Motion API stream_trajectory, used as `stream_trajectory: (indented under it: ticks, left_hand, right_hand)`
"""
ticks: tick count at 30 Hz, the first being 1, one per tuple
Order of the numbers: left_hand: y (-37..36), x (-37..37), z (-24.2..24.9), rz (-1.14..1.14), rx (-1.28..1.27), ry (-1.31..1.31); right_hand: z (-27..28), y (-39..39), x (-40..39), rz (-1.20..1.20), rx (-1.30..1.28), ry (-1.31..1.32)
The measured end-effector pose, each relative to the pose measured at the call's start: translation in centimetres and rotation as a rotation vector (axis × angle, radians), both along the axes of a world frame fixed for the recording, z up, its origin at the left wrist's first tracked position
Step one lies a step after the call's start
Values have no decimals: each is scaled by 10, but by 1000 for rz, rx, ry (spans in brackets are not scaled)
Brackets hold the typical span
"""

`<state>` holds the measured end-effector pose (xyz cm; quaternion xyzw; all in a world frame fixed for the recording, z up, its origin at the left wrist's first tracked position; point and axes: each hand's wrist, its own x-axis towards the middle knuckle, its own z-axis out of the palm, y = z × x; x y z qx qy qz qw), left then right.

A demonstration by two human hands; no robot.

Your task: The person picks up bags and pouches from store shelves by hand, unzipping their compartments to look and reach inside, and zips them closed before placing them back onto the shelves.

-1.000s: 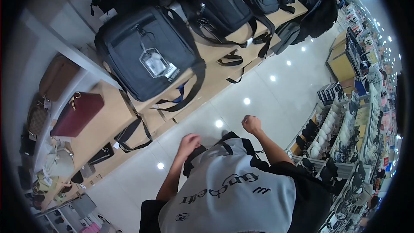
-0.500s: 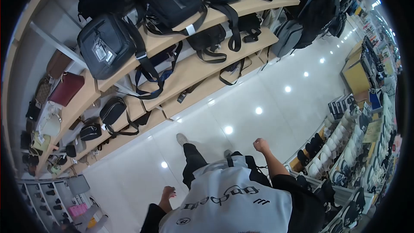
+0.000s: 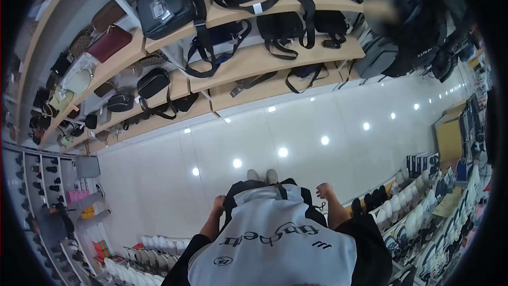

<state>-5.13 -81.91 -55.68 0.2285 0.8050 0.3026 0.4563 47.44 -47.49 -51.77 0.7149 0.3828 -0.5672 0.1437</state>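
The person stands on a glossy white floor (image 3: 296,127) in a shop aisle, seen from above over a grey and black shirt (image 3: 275,243) with lettering on it; both hands hang low beside the body and carry nothing. The left hand (image 3: 218,203) sits at the left hip, just touching the shirt's edge; its fingers look curled in, though it is too small to say how tightly. The right hand (image 3: 324,190) is raised a little off the right hip, fingers closed into a loose fist around nothing visible; just beside it runs a low rack of white and dark shoes (image 3: 407,212). The toes of the person's own pale shoes (image 3: 263,175) show side by side above the shirt.

Across the aisle, well apart from both hands, wooden shelves (image 3: 264,58) rise in tiers; a black shoulder bag (image 3: 166,5) with a hanging tag sits on the top one (straps trailing over the edge), a dark red purse (image 3: 109,43) lies further left, and a small black pouch (image 3: 152,82) rests a tier lower. Another person (image 3: 63,217) stands at far left by a rack.
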Motion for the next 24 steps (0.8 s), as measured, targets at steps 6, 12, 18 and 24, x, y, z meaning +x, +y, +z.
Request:
stream_trajectory:
  ticks: [6, 12, 18, 24]
  left_hand:
    - [-11, 11, 29, 279, -209, -161]
    - [-39, 18, -21, 26, 2, 102]
    - [-21, 21, 25, 467, -169, -292]
    - [-15, -2, 35, 395, -204, -345]
  right_hand:
    - [33, 27, -61, 85, 107, 140]
    - [45, 60, -110, 277, 141, 119]
    - [27, 126, -160, 1215, 484, 18]
    - [81, 201, -263, 969, 776, 116]
